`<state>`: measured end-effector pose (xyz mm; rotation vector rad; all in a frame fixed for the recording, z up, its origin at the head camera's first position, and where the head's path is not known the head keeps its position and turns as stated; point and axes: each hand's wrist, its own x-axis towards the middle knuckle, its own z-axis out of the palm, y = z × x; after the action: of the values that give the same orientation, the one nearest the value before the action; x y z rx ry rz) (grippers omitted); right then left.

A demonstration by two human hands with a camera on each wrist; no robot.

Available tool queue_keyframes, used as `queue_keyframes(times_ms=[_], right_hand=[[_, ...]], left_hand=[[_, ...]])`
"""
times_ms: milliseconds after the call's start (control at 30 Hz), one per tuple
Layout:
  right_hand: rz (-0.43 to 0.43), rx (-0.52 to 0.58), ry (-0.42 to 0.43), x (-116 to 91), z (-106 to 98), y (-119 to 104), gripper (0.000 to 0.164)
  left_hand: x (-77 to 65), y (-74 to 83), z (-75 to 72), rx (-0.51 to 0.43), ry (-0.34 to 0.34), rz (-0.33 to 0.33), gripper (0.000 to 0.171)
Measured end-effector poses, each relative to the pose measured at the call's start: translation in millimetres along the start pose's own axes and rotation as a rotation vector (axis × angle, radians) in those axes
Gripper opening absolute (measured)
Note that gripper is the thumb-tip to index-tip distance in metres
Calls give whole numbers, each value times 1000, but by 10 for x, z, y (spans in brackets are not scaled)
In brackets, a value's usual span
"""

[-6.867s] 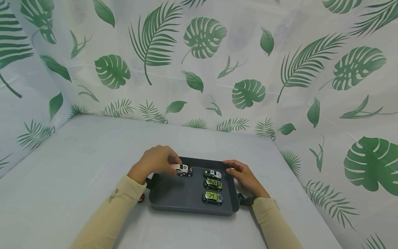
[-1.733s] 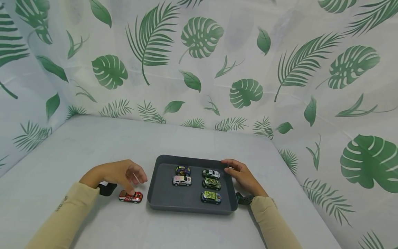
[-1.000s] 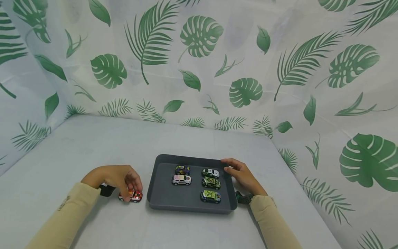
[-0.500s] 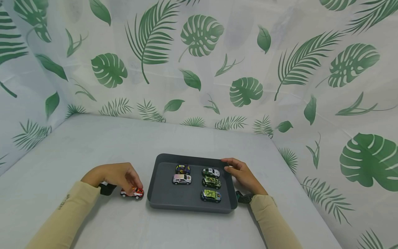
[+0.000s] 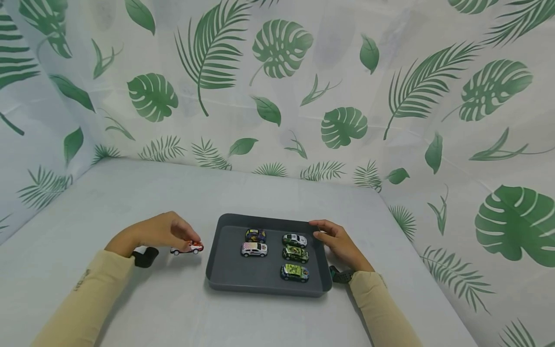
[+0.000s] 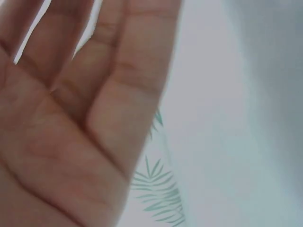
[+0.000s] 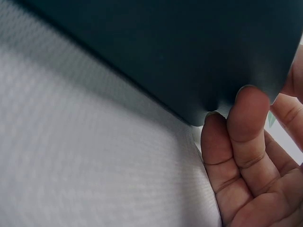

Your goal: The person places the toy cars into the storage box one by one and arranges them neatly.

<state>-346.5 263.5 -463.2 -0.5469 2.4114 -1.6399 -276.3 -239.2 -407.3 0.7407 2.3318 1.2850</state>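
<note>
Left of the tray, my left hand [image 5: 162,232] pinches a red and white toy car [image 5: 195,247] from above, and a shadow falls on the table below it. In the left wrist view the palm and the fingers [image 6: 142,61] fill the left half, with the car out of sight. My right hand [image 5: 342,246] holds the far right corner of a dark grey tray [image 5: 230,274]. Two of its fingertips [image 7: 248,111] press against the tray's outer wall in the right wrist view. Inside the tray, a white toy car [image 5: 254,249] sits in front of a dark blue one [image 5: 256,235].
Along the tray's right side stand a white and green toy car [image 5: 295,240], a camouflage green one [image 5: 296,254] and a yellow-green and blue one [image 5: 295,273]. A white cloth covers the table [image 5: 143,188]. Leaf-printed curtains [image 5: 277,96] close off the back and sides.
My left hand put the white car down in the tray, went left to the red and white car, gripped it and raised it off the table. The right hand stayed at the tray.
</note>
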Motion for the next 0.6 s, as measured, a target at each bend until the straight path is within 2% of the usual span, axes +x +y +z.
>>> queue_keyframes(times_ms=[333,600], right_hand=[[3,0,3,-1,5,-11,43],[-5,-2,0,1,4,-8,43]], left_hand=[[-22,116,-29,51,226,96,29],[29,236,56,144,323,188,25]])
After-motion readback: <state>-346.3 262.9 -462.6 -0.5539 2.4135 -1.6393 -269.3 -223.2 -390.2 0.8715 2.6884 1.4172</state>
